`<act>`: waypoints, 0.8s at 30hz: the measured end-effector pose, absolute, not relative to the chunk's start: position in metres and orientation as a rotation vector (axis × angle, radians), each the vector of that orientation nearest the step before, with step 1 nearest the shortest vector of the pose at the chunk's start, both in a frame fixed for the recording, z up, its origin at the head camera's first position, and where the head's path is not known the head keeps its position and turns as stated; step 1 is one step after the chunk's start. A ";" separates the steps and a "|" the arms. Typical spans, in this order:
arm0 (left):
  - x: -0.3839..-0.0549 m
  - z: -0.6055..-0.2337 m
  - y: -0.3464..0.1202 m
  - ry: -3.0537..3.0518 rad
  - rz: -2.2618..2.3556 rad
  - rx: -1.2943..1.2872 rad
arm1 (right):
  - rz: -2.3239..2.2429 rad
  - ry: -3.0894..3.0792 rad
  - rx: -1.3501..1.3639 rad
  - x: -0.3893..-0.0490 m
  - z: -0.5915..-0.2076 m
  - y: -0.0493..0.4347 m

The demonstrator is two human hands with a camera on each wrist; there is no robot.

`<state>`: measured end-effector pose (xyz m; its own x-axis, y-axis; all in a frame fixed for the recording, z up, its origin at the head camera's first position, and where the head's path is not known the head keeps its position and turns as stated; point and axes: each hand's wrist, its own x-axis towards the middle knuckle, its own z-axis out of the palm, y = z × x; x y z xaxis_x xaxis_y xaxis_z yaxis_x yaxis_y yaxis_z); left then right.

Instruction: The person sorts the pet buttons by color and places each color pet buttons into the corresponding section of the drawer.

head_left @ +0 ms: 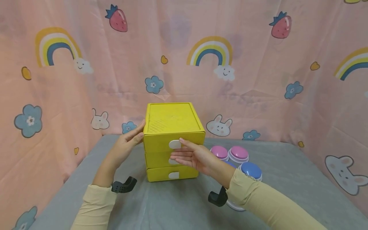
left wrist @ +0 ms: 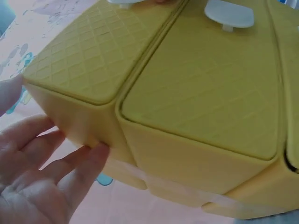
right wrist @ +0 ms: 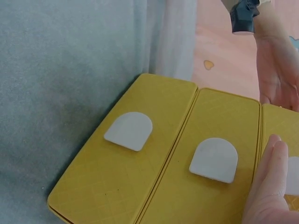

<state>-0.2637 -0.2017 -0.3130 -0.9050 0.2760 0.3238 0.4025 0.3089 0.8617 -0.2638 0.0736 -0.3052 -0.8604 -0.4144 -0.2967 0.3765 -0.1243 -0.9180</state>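
A yellow three-drawer box [head_left: 172, 119] stands on the grey cloth, all its drawers closed. White rounded tabs mark the drawer fronts: top tab [head_left: 174, 144], middle tab [right wrist: 215, 161], bottom tab [right wrist: 131, 130]. My left hand [head_left: 125, 147] rests with extended fingers against the box's left side; in the left wrist view its fingertips touch the wall near the top drawer's edge. In front of the top drawer, my right hand [head_left: 198, 156] has its thumb tip at the top tab's right edge. Its other fingers stretch out straight below, overlapping the middle tab.
Right of the box stand several round containers with white rims, among them a pink-topped one [head_left: 239, 153] and a blue-topped one [head_left: 251, 170]; my right forearm partly hides them. A pink patterned curtain [head_left: 178, 83] hangs behind the grey-covered table [head_left: 299, 185].
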 end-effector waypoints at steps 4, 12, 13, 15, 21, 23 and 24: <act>-0.265 -0.317 -0.201 -2.433 -1.669 -0.627 | -2.019 1.650 -0.045 -0.263 -0.304 0.073; -0.263 -0.318 -0.200 -2.399 -1.676 -0.623 | -2.018 1.641 -0.054 -0.263 -0.304 0.073; -0.262 -0.318 -0.200 -2.399 -1.671 -0.623 | -2.018 1.638 -0.056 -0.263 -0.304 0.073; -0.261 -0.318 -0.199 -2.399 -1.663 -0.623 | -2.018 1.633 -0.057 -0.263 -0.303 0.072; -0.262 -0.317 -0.199 -2.401 -1.667 -0.617 | -2.030 1.624 -0.045 -0.263 -0.302 0.072; -0.263 -0.317 -0.199 -2.402 -1.667 -0.616 | -2.033 1.626 -0.038 -0.262 -0.302 0.072; -0.263 -0.317 -0.199 -2.401 -1.669 -0.618 | -2.035 1.626 -0.037 -0.262 -0.302 0.072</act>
<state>-0.2625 -0.1989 -0.3167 -0.9033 0.2454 0.3519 0.4153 0.2948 0.8606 -0.2617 0.0721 -0.3020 -0.8590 -0.4159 -0.2987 0.3831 -0.1350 -0.9138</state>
